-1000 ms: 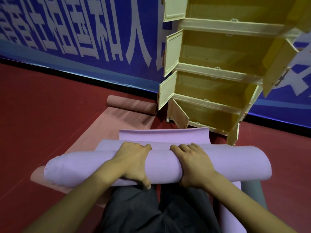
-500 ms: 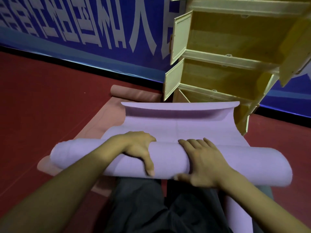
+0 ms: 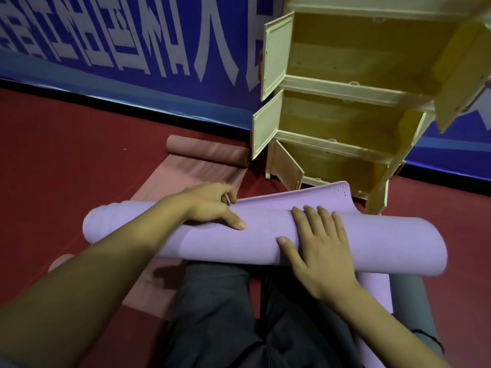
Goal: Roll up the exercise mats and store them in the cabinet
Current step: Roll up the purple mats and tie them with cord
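Note:
A purple exercise mat (image 3: pixel 385 245) lies rolled across my lap, with a short loose flap (image 3: pixel 305 195) still standing up along its far side. My left hand (image 3: pixel 210 205) sits on top of the roll, fingers curled over the flap's left corner and thumb lying on the roll. My right hand (image 3: pixel 318 251) presses flat on the roll with straight fingers. The pale yellow cabinet (image 3: pixel 345 86) stands just beyond, its doors open and its shelves bare.
A pink mat (image 3: pixel 191 179) lies flat on the red floor to the left, its far end rolled (image 3: pixel 207 152) beside the cabinet. Another purple roll (image 3: pixel 372 293) and a grey roll (image 3: pixel 409 301) lie by my right leg. A blue banner wall (image 3: pixel 132 49) runs behind.
The purple mat has been rolled further, so the long loose flap is now short. My right hand moved up onto the roll and flattened; my left hand shifted to the flap's corner.

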### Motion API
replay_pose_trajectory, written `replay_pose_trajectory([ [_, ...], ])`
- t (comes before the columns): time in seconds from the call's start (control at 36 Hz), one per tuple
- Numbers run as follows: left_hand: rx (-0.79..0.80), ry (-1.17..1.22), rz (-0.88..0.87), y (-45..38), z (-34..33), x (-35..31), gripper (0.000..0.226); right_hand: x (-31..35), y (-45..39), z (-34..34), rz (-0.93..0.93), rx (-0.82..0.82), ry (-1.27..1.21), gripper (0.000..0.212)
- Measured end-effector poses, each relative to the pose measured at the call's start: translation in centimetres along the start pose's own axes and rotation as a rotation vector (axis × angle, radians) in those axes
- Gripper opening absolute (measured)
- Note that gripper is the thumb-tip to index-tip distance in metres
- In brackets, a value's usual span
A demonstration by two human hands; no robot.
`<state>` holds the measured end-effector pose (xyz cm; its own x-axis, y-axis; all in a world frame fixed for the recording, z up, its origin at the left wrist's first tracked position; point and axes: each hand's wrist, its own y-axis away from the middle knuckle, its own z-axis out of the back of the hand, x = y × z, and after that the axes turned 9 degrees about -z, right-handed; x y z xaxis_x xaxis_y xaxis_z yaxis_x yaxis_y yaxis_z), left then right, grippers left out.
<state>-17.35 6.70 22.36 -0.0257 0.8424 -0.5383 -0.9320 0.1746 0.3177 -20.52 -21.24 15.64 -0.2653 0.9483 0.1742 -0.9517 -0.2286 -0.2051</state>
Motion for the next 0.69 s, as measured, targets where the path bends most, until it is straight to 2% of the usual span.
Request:
replay_pose_trajectory([
  [0.06, -0.008, -0.064, -0.005, 0.4, 0.2, -0.5, 0.077, 0.1, -0.6, 0.0, -0.004, 0.001, -0.003, 0.073],
  [0.17, -0.067, -0.189, -0.054, 1.3, -0.4, -1.5, 0.047, 0.2, -1.7, 0.1, 0.013, 0.013, 0.011, 0.072],
  [0.22, -0.1, -0.288, -0.063, 1.6, -1.3, -2.0, 0.039, 0.1, -2.6, 0.3, 0.021, 0.042, 0.031, 0.074],
  [0.39, -0.161, -0.445, -0.04, 2.5, -3.4, -2.5, 0.044, 1.1, -6.0, 1.0, -0.018, 0.162, 0.077, 0.088],
  [0.47, -0.16, -0.454, -0.05, 2.6, -3.9, -2.2, 0.061, 1.3, -6.9, 1.1, -0.018, 0.183, 0.088, 0.089],
  [0.58, -0.133, -0.494, -0.025, 2.7, -5.2, -1.6, 0.113, 1.5, -7.1, 0.9, -0.01, 0.181, 0.099, 0.089],
  [0.64, -0.119, -0.604, -0.01, 3.0, -6.1, -1.8, 0.141, 1.5, -7.1, 0.7, -0.007, 0.167, 0.097, 0.087],
  [0.69, -0.171, -0.68, -0.003, 3.1, -7.2, -1.9, 0.15, 1.4, -7.1, 0.6, 0.0, 0.163, 0.099, 0.087],
])
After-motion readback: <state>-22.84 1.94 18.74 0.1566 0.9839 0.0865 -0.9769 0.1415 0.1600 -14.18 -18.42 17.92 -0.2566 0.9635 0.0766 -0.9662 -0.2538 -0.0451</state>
